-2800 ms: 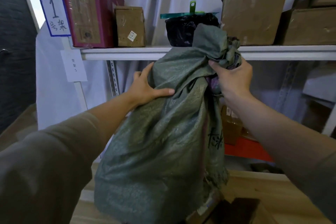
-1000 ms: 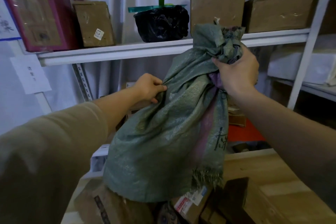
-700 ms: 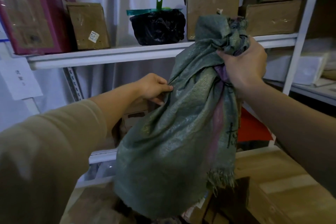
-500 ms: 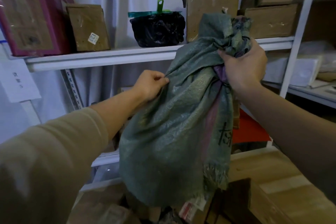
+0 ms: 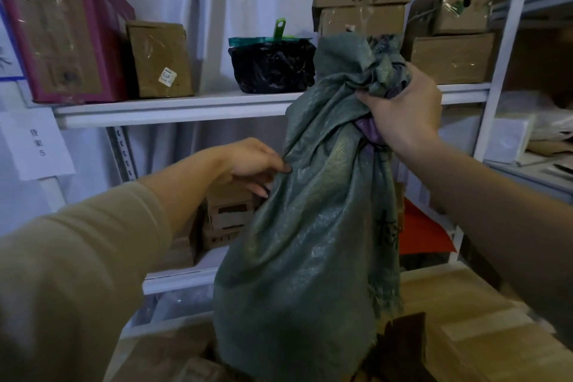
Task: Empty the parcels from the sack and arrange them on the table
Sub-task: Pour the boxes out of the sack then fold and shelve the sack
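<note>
Sack: a grey-green woven plastic sack (image 5: 310,242) with a frayed lower hem, held upright in mid-frame, in front of the shelving; its bunched top sits level with the upper shelf, its bottom hangs just above the table.
Right hand: the right hand (image 5: 400,112) is closed tight around the sack's gathered neck, where a strip of purple lining shows under the fingers.
Left hand: the left hand (image 5: 251,164) pinches a fold of the sack's side between thumb and fingers, lower than the right hand.
Sleeve: a beige long sleeve (image 5: 77,273) covers the left forearm.
Table: a light wooden table (image 5: 465,319) lies below the sack.
Parcels on table: dark brown parcels (image 5: 406,347) sit at the bottom edge beside the sack's base; their shapes are partly hidden.
Upper shelf: a white metal shelf (image 5: 186,108) carries, left to right, a maroon carton (image 5: 62,31), a small taped brown box (image 5: 158,59), a black plastic-wrapped bundle with a green handle (image 5: 269,65) and stacked cardboard boxes (image 5: 449,40).
Lower shelf: small brown cartons (image 5: 226,214) stand behind the left hand.
</note>
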### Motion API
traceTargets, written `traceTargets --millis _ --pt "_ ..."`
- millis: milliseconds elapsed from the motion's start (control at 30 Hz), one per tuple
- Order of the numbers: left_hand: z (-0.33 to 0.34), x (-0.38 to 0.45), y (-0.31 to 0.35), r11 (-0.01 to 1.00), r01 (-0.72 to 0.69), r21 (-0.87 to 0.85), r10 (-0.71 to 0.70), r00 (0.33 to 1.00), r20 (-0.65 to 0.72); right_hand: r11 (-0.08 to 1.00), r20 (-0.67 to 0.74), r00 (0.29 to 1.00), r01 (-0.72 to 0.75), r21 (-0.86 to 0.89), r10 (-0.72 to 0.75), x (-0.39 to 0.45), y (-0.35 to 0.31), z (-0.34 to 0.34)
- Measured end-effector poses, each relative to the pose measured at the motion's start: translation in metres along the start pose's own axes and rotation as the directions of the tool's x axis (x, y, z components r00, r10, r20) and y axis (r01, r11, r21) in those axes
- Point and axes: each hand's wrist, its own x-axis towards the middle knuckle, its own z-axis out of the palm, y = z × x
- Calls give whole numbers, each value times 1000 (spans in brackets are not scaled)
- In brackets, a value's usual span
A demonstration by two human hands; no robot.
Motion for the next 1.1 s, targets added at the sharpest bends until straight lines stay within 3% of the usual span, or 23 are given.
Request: traceTargets --millis 133,367,467,533,633,733,900,967,1100 --pt "15 1 -1 998 32 -50 -25 991 131 999 25 1000 -2 -53 3 2 0 -5" --pt "43 8 14 1000 -27 -2 27 1000 -3 1000 -28 1000 -12 -25 11 11 6 -36" --pt "44 7 20 997 -19 68 17 1000 23 1000 -20 999 -30 4 30 16 14 -47" --pt "44 8 27 996 -56 74 62 995 -83 999 -44 999 -27 38 28 20 18 -52" --pt "44 14 40 990 -139 36 143 932 -332 992 -91 996 -11 127 22 27 24 -55" --pt "46 14 48 971 -45 236 102 967 -234 994 3 1000 -8 112 8 30 33 -58" --pt "48 15 59 991 -82 104 121 881 -458 980 -20 998 -58 189 62 41 47 -57" --pt "49 10 61 996 -47 69 71 919 -389 978 -21 997 -70 199 76 44 46 -55" --pt "46 -8 60 991 -13 134 28 993 -114 967 -41 992 -106 233 118 49 49 -51"
